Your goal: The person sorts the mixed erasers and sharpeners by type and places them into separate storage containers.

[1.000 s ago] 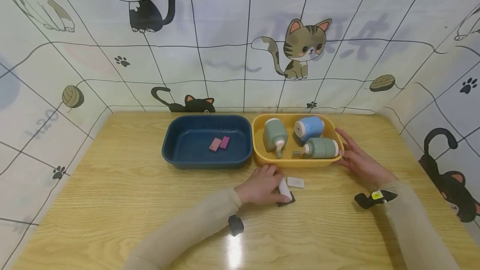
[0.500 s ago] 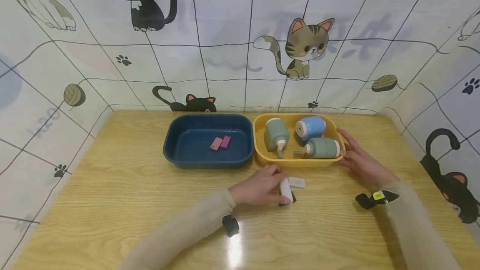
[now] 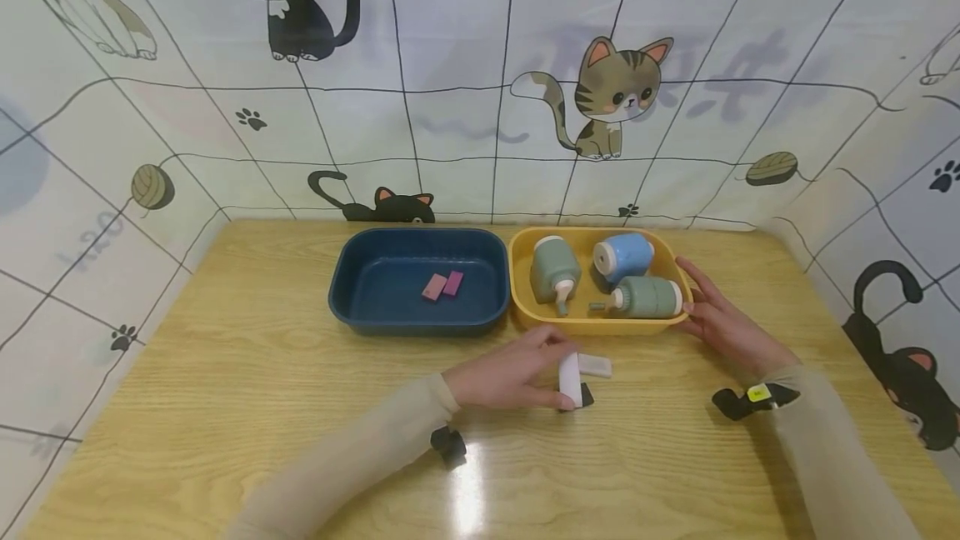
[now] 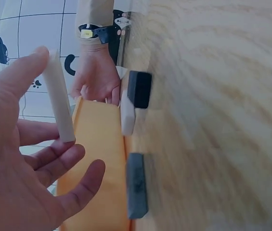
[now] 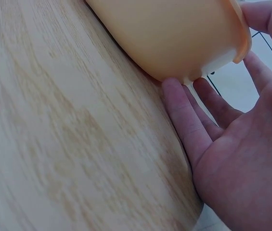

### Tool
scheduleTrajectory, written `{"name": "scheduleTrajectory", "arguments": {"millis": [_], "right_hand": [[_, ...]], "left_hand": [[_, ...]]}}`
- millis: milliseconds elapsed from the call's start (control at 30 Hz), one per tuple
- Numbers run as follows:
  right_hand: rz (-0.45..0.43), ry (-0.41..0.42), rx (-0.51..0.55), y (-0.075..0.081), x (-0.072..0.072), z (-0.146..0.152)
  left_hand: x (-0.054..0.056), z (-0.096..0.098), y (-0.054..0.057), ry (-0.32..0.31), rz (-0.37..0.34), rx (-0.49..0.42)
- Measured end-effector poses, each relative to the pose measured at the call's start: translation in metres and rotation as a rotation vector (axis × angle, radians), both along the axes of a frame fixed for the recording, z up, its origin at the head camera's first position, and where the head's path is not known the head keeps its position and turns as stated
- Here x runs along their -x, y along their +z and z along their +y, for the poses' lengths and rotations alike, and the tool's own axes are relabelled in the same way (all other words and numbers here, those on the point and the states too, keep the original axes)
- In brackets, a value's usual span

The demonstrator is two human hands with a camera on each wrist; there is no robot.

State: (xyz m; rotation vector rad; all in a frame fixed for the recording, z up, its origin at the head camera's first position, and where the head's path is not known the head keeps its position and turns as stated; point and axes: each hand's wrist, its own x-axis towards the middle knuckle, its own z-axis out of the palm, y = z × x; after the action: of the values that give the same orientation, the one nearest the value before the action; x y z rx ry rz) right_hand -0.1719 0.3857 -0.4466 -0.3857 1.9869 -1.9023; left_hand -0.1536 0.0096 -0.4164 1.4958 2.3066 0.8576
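Observation:
My left hand [image 3: 517,373] pinches a white eraser-like block [image 4: 58,98] between its fingertips. In the head view this block overlaps a black block [image 3: 587,395] on the table. Another white block [image 3: 596,366] lies just behind it, close to the yellow tray [image 3: 585,326]. The left wrist view also shows a dark grey block [image 4: 136,187] beside the tray; my left hand hides it from the head camera. My right hand [image 3: 731,332] holds the tray's right end, one digit over the rim and other fingertips [image 5: 172,86] against the lower wall.
Two green-grey bottles [image 3: 649,297] with nozzles and a blue-and-white bottle [image 3: 624,257] lie in the yellow tray. A dark blue tray [image 3: 390,328] stands to its left, holding a pink block [image 3: 434,287] and a magenta block [image 3: 453,282]. A cat-print sheet [image 3: 450,123] rises behind.
My left hand has drawn slightly left, and the white block in it has turned to stand straighter in the head view. My right hand stays at the yellow tray's end.

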Motion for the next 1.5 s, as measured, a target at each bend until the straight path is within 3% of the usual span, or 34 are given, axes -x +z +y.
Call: {"name": "scheduleTrajectory", "arguments": {"millis": [233,533,800,1067,1300,1500], "right_hand": [[0.009,0.016,0.036,-0.001,0.000,0.002],[0.017,0.028,0.047,-0.004,0.000,0.003],[0.006,0.025,0.032,-0.001,-0.003,0.001],[0.003,0.013,0.022,-0.001,-0.004,0.000],[-0.006,-0.015,0.017,-0.002,-0.006,-0.001],[-0.003,-0.009,0.015,-0.002,-0.007,-0.002]], "left_hand": [[0.001,-0.013,0.013,0.026,-0.019,-0.056],[0.009,-0.027,0.025,0.106,-0.034,-0.078],[0.019,-0.041,0.028,0.159,-0.049,-0.092],[0.031,-0.055,0.032,0.167,-0.058,-0.147],[0.040,-0.067,0.033,0.235,-0.043,-0.120],[0.048,-0.077,0.038,0.257,-0.108,-0.172]]}}
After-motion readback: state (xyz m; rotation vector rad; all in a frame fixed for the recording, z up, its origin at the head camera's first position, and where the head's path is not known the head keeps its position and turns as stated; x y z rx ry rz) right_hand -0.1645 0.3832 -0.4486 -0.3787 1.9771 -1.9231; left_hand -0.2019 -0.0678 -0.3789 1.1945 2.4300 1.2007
